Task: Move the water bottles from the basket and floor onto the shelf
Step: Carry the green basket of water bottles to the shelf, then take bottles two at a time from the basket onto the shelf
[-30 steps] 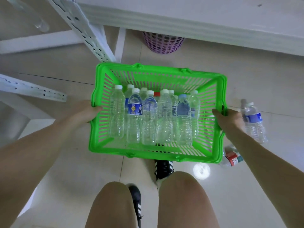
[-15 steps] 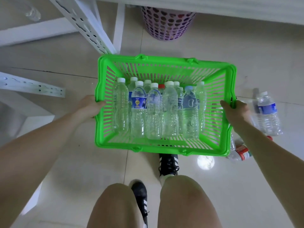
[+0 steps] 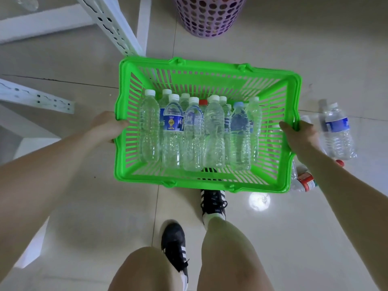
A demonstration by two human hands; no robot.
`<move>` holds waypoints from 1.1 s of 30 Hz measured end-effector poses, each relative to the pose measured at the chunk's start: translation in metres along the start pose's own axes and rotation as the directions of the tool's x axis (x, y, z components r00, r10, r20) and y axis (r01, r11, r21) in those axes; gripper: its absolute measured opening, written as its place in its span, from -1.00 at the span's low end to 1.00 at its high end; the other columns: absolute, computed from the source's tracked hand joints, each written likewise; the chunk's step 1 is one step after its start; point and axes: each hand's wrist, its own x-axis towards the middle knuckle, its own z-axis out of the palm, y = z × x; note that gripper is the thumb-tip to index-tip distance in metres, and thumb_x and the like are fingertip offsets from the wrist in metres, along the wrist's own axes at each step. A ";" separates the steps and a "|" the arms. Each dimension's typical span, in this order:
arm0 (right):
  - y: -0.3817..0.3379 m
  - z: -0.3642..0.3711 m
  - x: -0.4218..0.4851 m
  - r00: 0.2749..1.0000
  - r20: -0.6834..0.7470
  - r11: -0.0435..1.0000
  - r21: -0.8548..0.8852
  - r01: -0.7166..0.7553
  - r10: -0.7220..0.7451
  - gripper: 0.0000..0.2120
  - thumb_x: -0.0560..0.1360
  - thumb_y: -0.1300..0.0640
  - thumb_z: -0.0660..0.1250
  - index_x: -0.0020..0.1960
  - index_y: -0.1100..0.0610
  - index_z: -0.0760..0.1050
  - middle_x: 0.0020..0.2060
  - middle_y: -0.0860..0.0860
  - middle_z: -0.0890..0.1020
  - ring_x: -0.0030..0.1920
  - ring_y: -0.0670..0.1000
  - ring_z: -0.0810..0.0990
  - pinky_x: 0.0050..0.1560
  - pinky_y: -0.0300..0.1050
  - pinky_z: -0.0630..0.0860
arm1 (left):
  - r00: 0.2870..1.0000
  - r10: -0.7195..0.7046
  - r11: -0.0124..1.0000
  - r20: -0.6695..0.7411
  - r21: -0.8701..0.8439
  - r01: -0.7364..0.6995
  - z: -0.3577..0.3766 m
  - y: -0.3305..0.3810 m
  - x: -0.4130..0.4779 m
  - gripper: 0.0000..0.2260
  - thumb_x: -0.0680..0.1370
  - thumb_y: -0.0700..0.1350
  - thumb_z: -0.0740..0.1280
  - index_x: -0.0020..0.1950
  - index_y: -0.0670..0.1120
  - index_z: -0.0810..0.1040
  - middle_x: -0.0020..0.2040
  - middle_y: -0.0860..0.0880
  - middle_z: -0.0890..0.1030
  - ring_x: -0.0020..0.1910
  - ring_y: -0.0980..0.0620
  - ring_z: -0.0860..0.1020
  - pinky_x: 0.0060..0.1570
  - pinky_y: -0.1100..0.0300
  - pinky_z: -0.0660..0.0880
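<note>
- The white shelf frame (image 3: 113,24) stands at the far left of the floor (image 3: 84,206). I see no bottle on the part that shows.
- One clear bottle (image 3: 27,2) shows up blurry in the top left corner. I cannot tell what it rests on.
- The left hand (image 3: 107,127) grips the left edge of the green basket (image 3: 207,74), with its fingers curled round the rim.
- The basket looks to be up in the air, over the floor and in front of the knees. A shoe (image 3: 213,203) shows through the slats at its near edge.
- The water bottles (image 3: 193,133) are all in the middle of the basket, packed side by side. Their caps point to the far edge.
- The right hand (image 3: 298,135) grips the right edge of the basket, fingers wrapped over the rim.
- A blue-label bottle (image 3: 338,133) is on the floor just beside the right hand.
- A red-label bottle (image 3: 304,181) lies on the floor near the basket's near right corner.
- I think the job has hardly begun. The basket is full, and there are bottles on the floor.
- All of them have yet to go on the shelf. The basket likely has to be set down first, since both hands are busy.
</note>
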 end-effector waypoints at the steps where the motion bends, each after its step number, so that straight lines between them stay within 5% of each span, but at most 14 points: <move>1: 0.001 0.000 -0.001 1.000 0.002 1.000 0.003 0.003 -0.003 -0.67 0.54 -0.08 0.34 -0.12 0.21 0.49 -0.32 0.17 0.51 -0.28 0.10 0.51 -0.31 -0.08 0.45 | 1.000 -0.005 1.000 -0.005 0.001 0.005 0.002 -0.001 -0.001 -0.64 0.51 0.03 0.37 0.14 -0.23 0.58 0.06 -0.26 0.64 0.03 -0.26 0.62 0.07 -0.11 0.57; 5: 0.005 0.000 -0.002 1.000 0.002 1.000 0.016 0.008 -0.008 -0.67 0.53 -0.08 0.35 -0.16 0.20 0.48 -0.39 0.12 0.47 -0.32 0.09 0.48 -0.38 -0.15 0.39 | 1.000 -0.008 1.000 -0.021 0.012 0.009 0.007 -0.001 -0.007 -0.65 0.53 0.00 0.38 0.14 -0.26 0.56 0.09 -0.28 0.62 0.06 -0.27 0.61 -0.01 -0.02 0.53; 9: 0.008 0.003 0.000 1.000 0.001 1.000 0.023 -0.014 0.014 -0.66 0.53 -0.09 0.34 -0.20 0.17 0.45 -0.42 0.07 0.44 -0.33 0.07 0.46 -0.38 -0.18 0.38 | 0.997 0.026 0.999 -0.072 0.043 -0.023 0.007 0.000 -0.014 -0.75 0.54 0.04 0.36 -0.18 -0.12 0.46 0.11 -0.29 0.61 0.09 -0.28 0.58 0.01 -0.03 0.48; 12: 0.005 0.001 -0.002 1.000 -0.003 1.000 0.009 -0.021 0.021 -0.68 0.54 -0.07 0.33 -0.24 0.13 0.40 -0.41 0.04 0.43 -0.30 0.07 0.47 -0.44 -0.22 0.30 | 0.988 0.064 0.996 -0.141 0.072 -0.055 0.008 0.004 -0.027 -0.61 0.53 0.04 0.38 0.15 -0.24 0.46 0.17 -0.31 0.55 0.15 -0.31 0.52 0.06 -0.06 0.44; 14: 0.002 -0.002 -0.011 0.999 -0.050 1.000 -0.021 0.002 -0.003 -0.69 0.52 -0.05 0.35 -0.07 0.23 0.49 -0.30 0.13 0.52 -0.25 0.11 0.52 -0.41 -0.21 0.33 | 0.951 0.213 0.973 -0.224 0.135 -0.186 0.013 0.006 -0.042 -0.39 0.50 0.03 0.42 0.38 -0.30 0.30 0.26 -0.35 0.44 0.25 -0.33 0.42 0.19 -0.12 0.39; 17: -0.004 -0.005 -0.032 0.981 -0.146 0.988 -0.106 0.115 -0.129 -0.51 0.49 -0.04 0.37 0.26 0.27 0.40 0.04 0.26 0.57 0.03 0.26 0.55 -0.11 0.06 0.50 | 0.812 0.481 0.863 -0.331 0.340 -0.373 0.024 0.013 -0.071 -0.28 0.45 0.03 0.44 0.47 -0.25 0.23 0.36 -0.37 0.34 0.30 -0.35 0.35 0.26 -0.16 0.33; 20: -0.020 -0.004 -0.058 0.939 -0.199 0.940 -0.255 0.226 -0.280 -0.44 0.46 -0.02 0.38 0.35 0.20 0.33 0.18 0.24 0.50 0.17 0.27 0.47 0.10 0.19 0.40 | 0.763 0.571 0.803 -0.303 0.398 -0.443 0.044 0.023 -0.098 -0.32 0.44 0.04 0.44 0.45 -0.21 0.30 0.36 -0.36 0.38 0.27 -0.37 0.41 0.20 -0.19 0.40; 26: -0.036 0.024 -0.087 0.856 -0.165 0.823 -0.411 0.392 -0.490 -0.40 0.44 -0.04 0.36 0.38 0.19 0.33 0.22 0.19 0.51 0.19 0.24 0.48 0.16 0.22 0.38 | 0.827 0.507 0.836 -0.241 0.369 -0.405 0.076 0.037 -0.118 -0.37 0.46 0.13 0.39 0.40 -0.20 0.35 0.31 -0.29 0.44 0.22 -0.30 0.45 0.09 -0.14 0.47; 33: -0.033 0.065 -0.084 0.890 -0.084 0.838 -0.387 0.385 -0.447 -0.39 0.44 -0.06 0.36 0.40 0.17 0.32 0.28 0.17 0.49 0.25 0.24 0.45 0.20 0.23 0.36 | 0.875 0.440 0.877 -0.203 0.306 -0.370 0.100 0.039 -0.104 -0.35 0.46 0.12 0.41 0.41 -0.20 0.33 0.30 -0.27 0.46 0.21 -0.29 0.47 0.03 -0.12 0.49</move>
